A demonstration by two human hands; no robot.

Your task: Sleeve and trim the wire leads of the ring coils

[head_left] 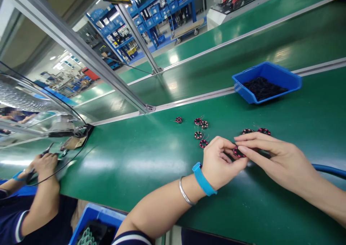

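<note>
My left hand (223,165) pinches a small round motor stator (239,152) with black and pink-red segments between thumb and fingers. My right hand (283,160) meets it from the other side, thumb and fingertips closed on the same stator, hiding part of it. Just beyond my fingers lie more stators (264,131), partly covered by the right hand. To the left of my hands, a loose group of similar stators (198,135) with thin wire ends rests on the green table (135,158). One single stator (178,120) sits farther left.
A blue bin (243,92) of thin black pieces stands at the back right. Metal framing (129,93) rises behind the table. At left, a co-worker's hands (45,163) handle a tool. A blue tray (102,214) with green rings is below. A blue hose (329,170) runs at right.
</note>
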